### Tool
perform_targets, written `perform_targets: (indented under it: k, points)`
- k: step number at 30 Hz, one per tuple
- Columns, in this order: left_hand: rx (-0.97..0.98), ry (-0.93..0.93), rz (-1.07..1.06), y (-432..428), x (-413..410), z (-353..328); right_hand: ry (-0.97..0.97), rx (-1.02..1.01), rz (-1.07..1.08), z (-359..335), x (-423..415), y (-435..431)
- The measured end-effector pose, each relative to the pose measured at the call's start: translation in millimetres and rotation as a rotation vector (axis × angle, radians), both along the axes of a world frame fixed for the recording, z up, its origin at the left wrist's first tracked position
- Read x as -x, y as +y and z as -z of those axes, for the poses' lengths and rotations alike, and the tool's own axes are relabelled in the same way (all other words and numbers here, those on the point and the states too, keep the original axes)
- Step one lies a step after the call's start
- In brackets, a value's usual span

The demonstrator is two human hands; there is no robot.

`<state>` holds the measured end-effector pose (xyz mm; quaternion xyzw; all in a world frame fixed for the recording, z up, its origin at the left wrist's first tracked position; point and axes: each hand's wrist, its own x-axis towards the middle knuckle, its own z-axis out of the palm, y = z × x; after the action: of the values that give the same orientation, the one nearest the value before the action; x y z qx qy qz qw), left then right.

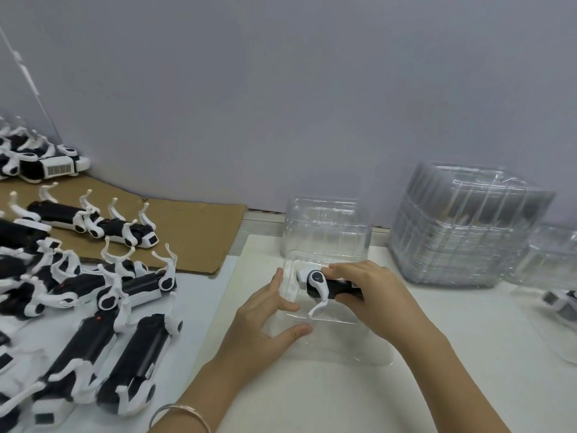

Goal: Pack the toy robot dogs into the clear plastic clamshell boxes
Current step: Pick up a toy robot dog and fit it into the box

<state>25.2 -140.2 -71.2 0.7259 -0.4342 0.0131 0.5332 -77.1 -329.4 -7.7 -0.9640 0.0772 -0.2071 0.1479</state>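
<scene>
Gripping a black-bodied, white-legged toy robot dog [326, 287], right hand [379, 296]; left hand [265, 314] holding the clear clamshell box [327, 232].

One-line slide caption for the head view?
Right hand holds a toy robot dog in an open clamshell box steadied by the left hand.
</scene>
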Motion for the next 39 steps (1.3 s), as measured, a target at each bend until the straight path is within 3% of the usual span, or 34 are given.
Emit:
perform_targets:
  k: [7, 10, 13, 15, 18, 20, 22, 24, 27, 34, 39]
  points:
    - [0.075, -0.091, -0.011, -1.5, -0.7, -0.3, 0.101, -0.076, 0.062, 0.6, -9.3, -0.9]
    - [0.052, -0.04, -0.003, -0.3, -0.4, 1.9, 0.131, -0.186, 0.075, 2.6, -11.2, -1.4]
    - [0.021, 0.036, -0.013, 1.1, 1.1, 1.2, 0.212, 0.007, 0.079, 1.9, -13.5, -1.4]
    - [0.038, 0.134, -0.021, 2.2, 1.5, -4.7, 0.16, 0.018, 0.059, -2.8, -8.9, -4.4]
    - [0.186, 0.405, -0.12, -1.6, -2.5, -20.9, -0.124, -0.411, 0.119, -19.0, 7.6, -16.0]
    - [0.165, 0.632, -0.206, -10.1, -10.0, -34.0, -0.165, -0.645, 0.274, -26.3, 20.6, -31.5]
    - [-0.049, 0.772, -0.197, -22.5, -17.8, -42.8, 0.099, -0.742, 0.419, -26.3, 33.6, -41.8]
    - [-0.184, 0.852, -0.116, -38.1, -21.1, -44.0, 0.341, -0.85, 0.433, -17.4, 39.7, -42.2]
    - [-0.222, 0.822, -0.025, -54.0, -21.6, -35.6, 0.353, -1.006, 0.271, -0.9, 38.1, -33.6]
    - [-0.05, 0.724, -0.063, -50.1, -24.1, -23.3, 0.181, -1.184, -0.082, 11.7, 34.8, -37.0]
    - [0.008, 0.628, -0.076, -46.2, -22.7, -25.2, -0.018, -1.133, 0.091, 22.2, 22.0, -29.9]
